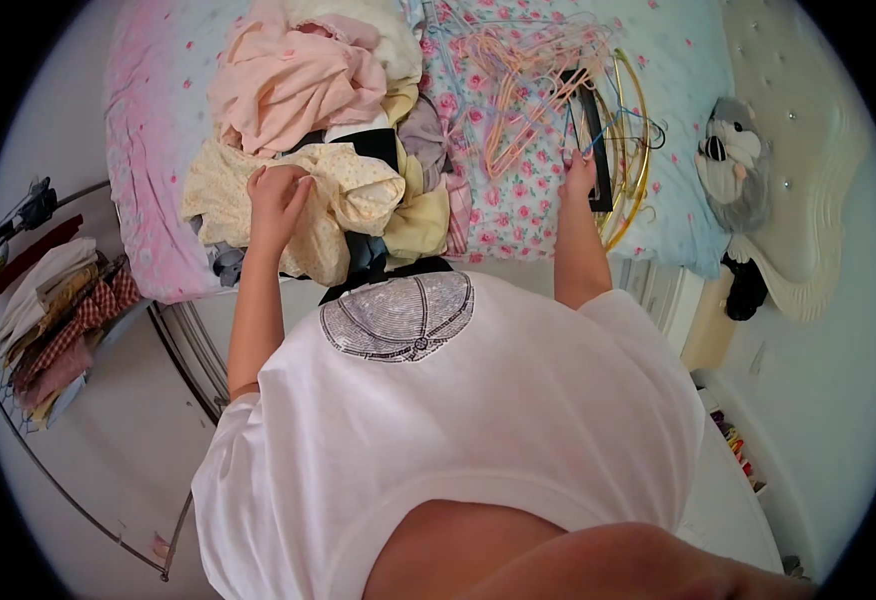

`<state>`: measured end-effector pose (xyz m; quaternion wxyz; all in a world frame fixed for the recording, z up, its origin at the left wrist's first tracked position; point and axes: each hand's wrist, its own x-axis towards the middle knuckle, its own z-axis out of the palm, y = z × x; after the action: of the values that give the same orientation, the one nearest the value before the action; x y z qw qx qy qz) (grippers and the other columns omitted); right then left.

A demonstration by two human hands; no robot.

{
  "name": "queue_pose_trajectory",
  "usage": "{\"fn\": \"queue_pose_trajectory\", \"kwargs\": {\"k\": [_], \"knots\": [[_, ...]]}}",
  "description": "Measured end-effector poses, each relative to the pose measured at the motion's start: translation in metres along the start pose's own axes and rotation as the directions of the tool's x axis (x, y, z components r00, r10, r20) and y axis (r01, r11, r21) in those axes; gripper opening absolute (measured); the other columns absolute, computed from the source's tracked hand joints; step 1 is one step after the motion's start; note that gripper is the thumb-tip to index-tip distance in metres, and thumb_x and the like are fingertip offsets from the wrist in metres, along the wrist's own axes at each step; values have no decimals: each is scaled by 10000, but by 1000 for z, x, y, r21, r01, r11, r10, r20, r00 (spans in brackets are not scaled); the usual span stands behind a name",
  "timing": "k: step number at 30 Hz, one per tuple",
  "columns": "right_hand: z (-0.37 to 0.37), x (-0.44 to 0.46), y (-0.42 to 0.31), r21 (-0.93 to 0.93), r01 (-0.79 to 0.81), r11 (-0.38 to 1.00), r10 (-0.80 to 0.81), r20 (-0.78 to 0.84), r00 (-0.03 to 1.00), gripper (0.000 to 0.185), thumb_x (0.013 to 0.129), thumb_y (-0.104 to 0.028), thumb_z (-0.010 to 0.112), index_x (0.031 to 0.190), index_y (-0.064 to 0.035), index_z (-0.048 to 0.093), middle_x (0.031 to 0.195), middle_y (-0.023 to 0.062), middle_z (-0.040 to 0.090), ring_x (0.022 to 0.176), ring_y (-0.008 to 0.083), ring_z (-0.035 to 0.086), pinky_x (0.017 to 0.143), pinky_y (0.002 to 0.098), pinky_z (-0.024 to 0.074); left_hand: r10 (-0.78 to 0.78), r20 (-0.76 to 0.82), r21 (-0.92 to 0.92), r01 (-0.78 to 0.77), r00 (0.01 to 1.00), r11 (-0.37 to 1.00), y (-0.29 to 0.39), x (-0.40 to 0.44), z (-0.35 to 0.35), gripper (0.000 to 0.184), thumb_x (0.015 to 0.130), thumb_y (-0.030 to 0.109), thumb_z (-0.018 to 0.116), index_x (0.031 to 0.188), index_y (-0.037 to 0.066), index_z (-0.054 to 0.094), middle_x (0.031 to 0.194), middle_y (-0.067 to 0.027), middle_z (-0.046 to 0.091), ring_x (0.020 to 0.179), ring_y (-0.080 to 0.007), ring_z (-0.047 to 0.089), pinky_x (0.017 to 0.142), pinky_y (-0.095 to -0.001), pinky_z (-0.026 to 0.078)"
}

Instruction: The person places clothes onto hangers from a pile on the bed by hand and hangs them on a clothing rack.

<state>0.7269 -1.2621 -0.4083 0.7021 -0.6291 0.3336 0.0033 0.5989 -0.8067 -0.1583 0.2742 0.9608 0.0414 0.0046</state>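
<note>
Head view, only one. Left hand (280,205) is on the cream cloth (363,185), near edge of the bed (153,130), left of centre. Fingers curled close together on it; can't tell if they actually pinch the fabric. Right hand (580,178) is well apart, on the right side of the bed, fingers clamped on the blue hanger (621,113).

Cream cloth sits at the near left of a heap. Pink cloth (298,85) lies just beyond it, white fluffy cloth (393,40) at the far side. Yellow cloth (420,225) is just to its right.

Blue hanger is among other hangers: pink hangers (518,95) tangled to the far left of the right hand, gold hangers (646,140) to its right. Black frame (602,180) lies just right of that hand, between it and the gold ones.

Edges: plush toy (743,165) at right, by the pale headboard (808,150). More clothes (63,320) at left, off the bed. Wearer's white shirt (518,400), cap motif on the front, fills the near side.
</note>
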Motion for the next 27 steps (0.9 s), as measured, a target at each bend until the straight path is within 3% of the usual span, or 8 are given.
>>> {"fn": "queue_pose_trajectory", "kwargs": {"k": [4,8,11,17,18,22,25,27], "knots": [[-4,-28,-19,-156,27,987,-20,51,998,216,844,-112,522,1041,-25,519,695,62,548,551,117,525,498,249,421,28,23,-34,-27,999,999,4,2,2,126,799,207,574,811,82,583,798,-35,585,817,-199,546,931,-390,245],[-13,-32,-23,-409,10,913,-10,2,1000,283,833,-186,539,1085,-56,547,853,67,589,592,120,543,517,246,434,53,43,-41,-52,998,998,5,6,-1,128,797,211,576,800,84,581,792,-30,584,797,-196,541,919,-389,251],[-10,-32,-34,-373,205,905,-221,0,975,254,853,-67,485,1096,-8,533,817,73,542,680,139,569,585,266,465,101,-9,-12,-101,995,995,1,8,-1,125,795,209,580,796,84,578,777,-26,577,774,-188,537,913,-386,253],[-13,-18,-51,-159,105,982,-94,77,993,277,839,34,429,1099,-1,517,986,95,550,915,210,589,701,269,508,60,12,-37,-60,998,998,2,5,-4,124,791,206,588,799,82,579,767,-25,572,784,-183,537,917,-384,249],[-12,-20,-53,-96,193,976,-182,115,977,300,833,46,412,1110,-7,511,1017,98,552,934,214,588,692,257,500,66,4,-36,-66,998,997,2,4,-4,126,791,207,588,799,82,579,766,-25,572,784,-183,537,917,-383,250],[-24,-36,-67,-285,214,934,-138,264,954,316,848,44,389,1151,13,472,1090,116,540,985,210,570,804,279,476,97,-23,-40,-98,995,994,3,3,-5,132,791,213,587,800,81,580,757,-27,569,780,-185,537,914,-378,255],[-28,-51,-76,-205,3,979,50,253,966,390,810,90,342,1170,4,464,1138,119,515,985,214,574,805,274,476,105,-30,-43,-106,994,993,3,2,-5,137,790,217,588,801,80,582,750,-33,568,782,-192,537,910,-375,260],[-30,-52,-68,-160,8,987,34,260,965,428,787,106,320,1178,1,458,1163,112,504,985,217,575,801,274,478,106,-37,-49,-107,994,993,3,1,-3,141,787,219,589,801,79,584,746,-37,568,782,-195,537,906,-374,265]]}}
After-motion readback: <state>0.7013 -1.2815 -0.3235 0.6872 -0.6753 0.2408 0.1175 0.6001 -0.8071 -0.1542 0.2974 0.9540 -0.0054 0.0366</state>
